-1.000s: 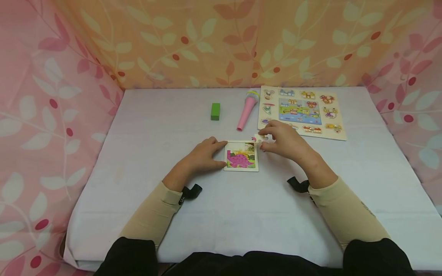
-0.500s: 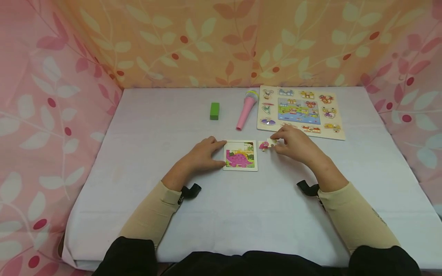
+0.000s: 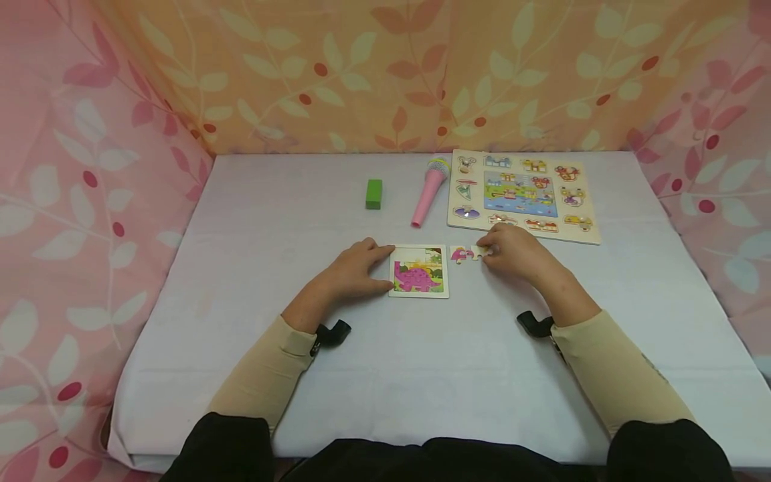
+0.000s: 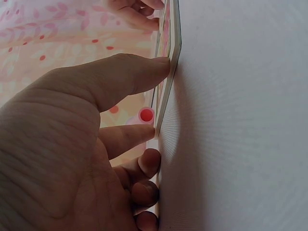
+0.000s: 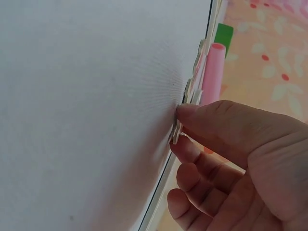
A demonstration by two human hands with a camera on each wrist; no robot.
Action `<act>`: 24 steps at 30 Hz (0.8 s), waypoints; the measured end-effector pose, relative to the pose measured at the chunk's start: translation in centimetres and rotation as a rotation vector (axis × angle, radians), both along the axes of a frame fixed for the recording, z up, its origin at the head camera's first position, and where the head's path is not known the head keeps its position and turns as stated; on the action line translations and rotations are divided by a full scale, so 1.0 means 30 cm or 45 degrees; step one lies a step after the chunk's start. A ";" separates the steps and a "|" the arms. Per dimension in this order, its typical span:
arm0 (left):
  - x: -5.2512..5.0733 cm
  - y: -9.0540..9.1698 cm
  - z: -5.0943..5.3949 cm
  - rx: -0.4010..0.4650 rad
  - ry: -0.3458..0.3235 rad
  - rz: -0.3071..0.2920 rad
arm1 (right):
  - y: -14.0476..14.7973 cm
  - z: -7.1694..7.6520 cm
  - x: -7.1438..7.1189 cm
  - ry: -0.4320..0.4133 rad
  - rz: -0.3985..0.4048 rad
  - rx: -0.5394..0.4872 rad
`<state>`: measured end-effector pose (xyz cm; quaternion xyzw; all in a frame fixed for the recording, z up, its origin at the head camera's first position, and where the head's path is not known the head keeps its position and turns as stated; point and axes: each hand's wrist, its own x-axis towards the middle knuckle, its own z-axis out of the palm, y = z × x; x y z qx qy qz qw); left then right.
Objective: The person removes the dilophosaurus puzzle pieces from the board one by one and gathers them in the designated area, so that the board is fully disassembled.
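Note:
A small square puzzle board (image 3: pixel 411 254) lies on the table with a pink dinosaur picture and a pale upper-left area. My left hand (image 3: pixel 355 271) touches its left edge, index fingertip by the upper corner, thumb lower down; both look fairly straight in the left wrist view. Right of the board lies a loose puzzle piece (image 3: pixel 461 254) with a pink figure. My right hand (image 3: pixel 515 253) pinches another puzzle piece (image 3: pixel 477 250) beside it, between thumb and index finger; I cannot tell whether the two pieces interlock. In the right wrist view, fingers partly hide the held puzzle piece (image 5: pixel 177 133).
Behind the board lie a green block (image 3: pixel 374 194) and a pink toy microphone (image 3: pixel 429 194). A large wooden knob puzzle (image 3: pixel 593 231) lies at the back right, just beyond my right hand. A floral curtain (image 3: pixel 337 73) stands behind the white-covered table (image 3: pixel 385 375).
My right hand has moved right, away from the board's upper-right corner. The pink-figured piece now lies flat beside the board, with the pinched piece close to it. My left hand stays put.

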<state>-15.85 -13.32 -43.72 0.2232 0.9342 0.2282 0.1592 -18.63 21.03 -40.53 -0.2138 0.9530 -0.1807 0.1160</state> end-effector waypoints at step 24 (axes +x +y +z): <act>-0.002 0.000 -0.002 -0.007 -0.005 0.001 | -0.063 0.060 0.017 0.008 0.020 -0.074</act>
